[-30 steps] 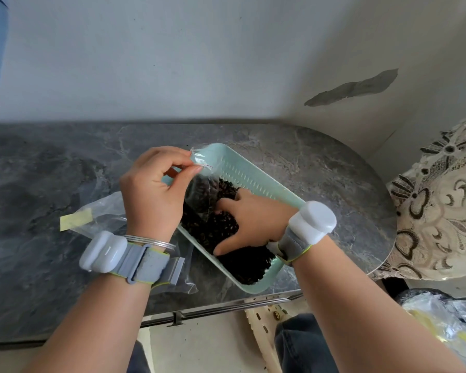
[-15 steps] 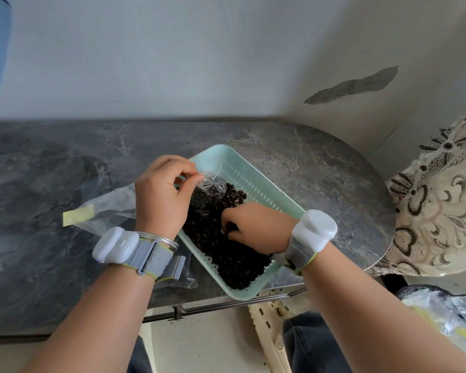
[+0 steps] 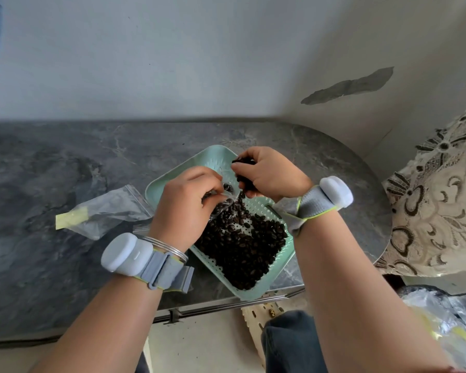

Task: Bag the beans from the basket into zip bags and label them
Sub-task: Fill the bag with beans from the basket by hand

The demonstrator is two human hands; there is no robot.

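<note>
A pale green perforated basket (image 3: pixel 256 291) sits on the dark marble table, with dark coffee beans (image 3: pixel 242 246) piled in its near half. My left hand (image 3: pixel 184 203) pinches the mouth of a clear zip bag (image 3: pixel 222 207) over the basket. My right hand (image 3: pixel 269 173) is curled round a handful of beans just above the bag's mouth, and beans are dropping from it. Most of the bag is hidden behind my left hand.
Another clear zip bag (image 3: pixel 111 211) with a yellow label strip (image 3: pixel 72 220) lies on the table (image 3: pixel 51 170) left of the basket. A patterned cloth (image 3: pixel 436 205) hangs at the right. More plastic bags (image 3: pixel 447 319) lie below the table's edge at lower right.
My right hand has come up out of the bean pile with a handful and moved to the bag's mouth. My left hand has lowered the bag toward the basket.
</note>
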